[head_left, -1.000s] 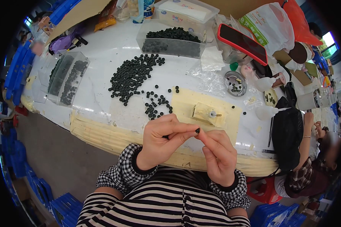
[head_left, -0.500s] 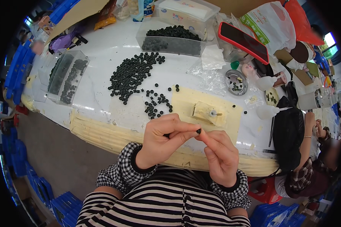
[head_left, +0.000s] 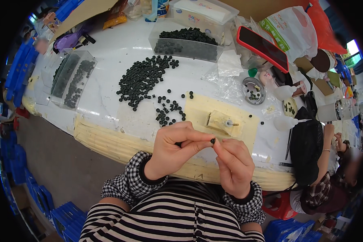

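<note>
Between the thumb and index finger of my left hand a small black round part is pinched. Another dark piece shows inside the same curled fingers. My right hand has its fingers closed, an index fingertip against the pinched part; whether they hold anything themselves is hidden. Just beyond my hands, a cream block with a metal pin sticking out sits on a cream sheet. Left of it lies a loose scatter of black parts, with a larger pile behind.
Clear bins of black parts stand at the back and left. Rightward are a red-cased phone, a round metal tin, white squeeze bottles and a black bag. A padded cream edge lines the table. Another person's arm is at right.
My hands keep nearly the same pose around the small black part, and the part looks slightly turned. The view has shifted a little; nothing on the table has visibly moved.
</note>
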Motion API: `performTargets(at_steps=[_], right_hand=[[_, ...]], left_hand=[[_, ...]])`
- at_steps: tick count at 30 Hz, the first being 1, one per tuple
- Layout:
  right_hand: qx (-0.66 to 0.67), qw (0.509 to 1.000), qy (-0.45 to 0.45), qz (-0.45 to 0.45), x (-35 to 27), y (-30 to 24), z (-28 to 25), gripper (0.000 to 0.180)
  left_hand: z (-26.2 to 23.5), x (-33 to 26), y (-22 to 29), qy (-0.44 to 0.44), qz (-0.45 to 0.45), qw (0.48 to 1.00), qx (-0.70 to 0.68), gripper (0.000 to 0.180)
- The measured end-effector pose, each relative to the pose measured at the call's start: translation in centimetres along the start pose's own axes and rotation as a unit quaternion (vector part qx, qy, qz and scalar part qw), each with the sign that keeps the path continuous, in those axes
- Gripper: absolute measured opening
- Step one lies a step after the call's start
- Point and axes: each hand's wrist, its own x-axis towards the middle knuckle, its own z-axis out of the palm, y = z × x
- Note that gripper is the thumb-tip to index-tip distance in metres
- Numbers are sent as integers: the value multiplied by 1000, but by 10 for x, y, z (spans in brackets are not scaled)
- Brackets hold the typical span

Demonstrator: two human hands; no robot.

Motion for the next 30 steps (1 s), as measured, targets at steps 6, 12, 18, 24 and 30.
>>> performTargets(at_steps=[6,12,18,24,30], right_hand=[[25,1000,-5,11,-2,1,2,31],[34,999,-4,11,-2,1,1,31],[13,1000,5,1,-2,0,2,31],[-14,1000,5,-18,-3,3,2,35],[-36,999,5,-17,-5,4,2,36]], left_hand=[[-1,-1,2,3,0,1000,8,20],[-2,0,-1,-11,9,1000,-4,18],[-1,1,-1,-11,-4,1000,-17,17],[-1,1,0,-13,-16,1000,-15,17],[0,-1,-3,-10,-10,1000,-17,18]])
